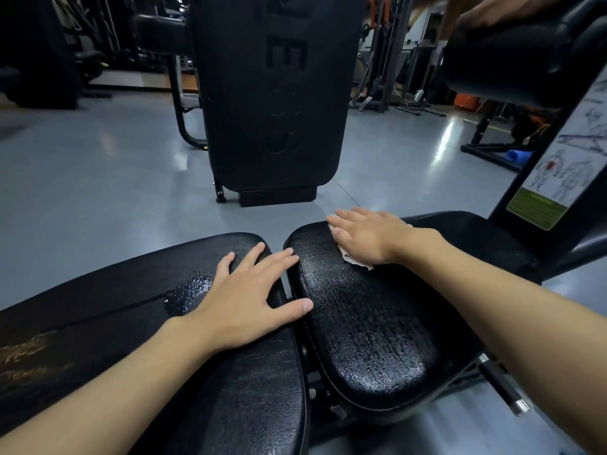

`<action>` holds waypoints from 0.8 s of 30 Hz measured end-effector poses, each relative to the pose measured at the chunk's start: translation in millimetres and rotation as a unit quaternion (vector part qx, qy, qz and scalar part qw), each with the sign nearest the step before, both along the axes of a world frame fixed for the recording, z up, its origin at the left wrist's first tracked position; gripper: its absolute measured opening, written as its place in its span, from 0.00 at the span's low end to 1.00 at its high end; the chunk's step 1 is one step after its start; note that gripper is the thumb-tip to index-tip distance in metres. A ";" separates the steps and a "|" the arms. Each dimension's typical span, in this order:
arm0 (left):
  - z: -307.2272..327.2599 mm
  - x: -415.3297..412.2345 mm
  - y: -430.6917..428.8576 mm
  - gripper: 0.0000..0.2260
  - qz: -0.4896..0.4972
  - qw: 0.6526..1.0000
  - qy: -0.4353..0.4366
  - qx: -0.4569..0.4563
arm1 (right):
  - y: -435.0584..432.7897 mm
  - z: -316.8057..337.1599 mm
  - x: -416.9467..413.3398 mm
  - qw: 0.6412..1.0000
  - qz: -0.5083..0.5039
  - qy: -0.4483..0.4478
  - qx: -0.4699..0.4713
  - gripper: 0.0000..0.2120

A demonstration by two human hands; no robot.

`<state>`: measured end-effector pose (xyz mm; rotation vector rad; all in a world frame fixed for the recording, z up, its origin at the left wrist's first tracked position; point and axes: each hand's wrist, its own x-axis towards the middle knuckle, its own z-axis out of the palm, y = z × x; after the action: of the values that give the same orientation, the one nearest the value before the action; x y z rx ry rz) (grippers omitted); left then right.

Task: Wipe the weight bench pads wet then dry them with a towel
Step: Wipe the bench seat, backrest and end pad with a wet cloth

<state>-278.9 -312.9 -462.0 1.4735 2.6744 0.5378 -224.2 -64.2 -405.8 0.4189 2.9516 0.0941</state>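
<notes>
Two black bench pads lie side by side in front of me. The right pad [368, 326] glistens wet over most of its surface. The left pad [108, 310] has a small wet patch [190, 290] beside my wrist. My left hand [249, 290] rests flat on the left pad's near end, fingers spread, thumb reaching across the gap onto the right pad. My right hand [368, 236] presses flat on a pale cloth [353, 259] at the far end of the right pad. Only the cloth's edges show under the palm.
A tall black upright back pad [272, 93] stands on the grey floor [98, 178] just beyond the pads. A machine frame with an exercise chart [558, 172] rises at the right. Another person's hand [499, 11] rests on a padded roller at top right.
</notes>
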 end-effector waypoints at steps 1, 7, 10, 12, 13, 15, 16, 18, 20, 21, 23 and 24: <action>-0.1 0.1 0.2 0.45 0.000 1.000 -0.001 -0.001 | 8.3 3.0 6.1 1.000 -0.012 0.000 0.003 0.26; -0.9 0.3 -0.1 0.45 0.001 1.000 -0.003 0.008 | 58.8 22.3 54.0 0.995 -0.093 0.024 0.023 0.25; -1.2 0.5 -0.3 0.46 0.003 1.000 0.006 0.004 | 79.3 27.6 75.1 0.988 -0.145 0.040 0.026 0.25; -1.2 0.9 0.0 0.47 0.003 1.000 0.006 0.007 | 84.6 28.0 82.7 0.984 -0.172 0.048 0.023 0.25; -1.2 1.1 -0.3 0.48 0.004 1.000 0.005 0.009 | 83.9 27.7 83.8 0.982 -0.181 0.050 0.023 0.25; -1.7 1.9 1.4 0.48 0.005 1.000 0.003 0.014 | 82.3 26.1 82.7 0.981 -0.188 0.047 0.029 0.25; -1.9 2.0 1.6 0.48 0.005 1.000 0.003 0.017 | 79.8 25.7 80.9 0.981 -0.189 0.041 0.032 0.26; -1.7 2.0 1.5 0.48 0.006 1.000 0.002 0.016 | 71.5 24.3 76.3 0.981 -0.189 0.032 0.034 0.27; -1.9 2.1 1.4 0.46 0.009 1.000 -0.003 0.012 | 54.9 22.6 69.2 0.984 -0.173 0.026 0.033 0.28; -1.8 2.1 1.5 0.45 0.010 1.000 -0.004 0.012 | 42.2 21.0 64.0 0.987 -0.156 0.025 0.035 0.28; -1.2 2.0 1.1 0.44 0.008 1.000 -0.005 0.011 | 8.7 15.6 51.4 0.993 -0.109 0.027 0.031 0.27; -1.3 1.9 0.8 0.45 0.006 1.000 -0.007 0.013 | -9.6 11.3 44.6 0.996 -0.083 0.029 0.028 0.27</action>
<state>-277.0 -312.0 -463.3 1.4541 2.6771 0.5838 -179.5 -73.8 -394.5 0.6833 2.9616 0.1474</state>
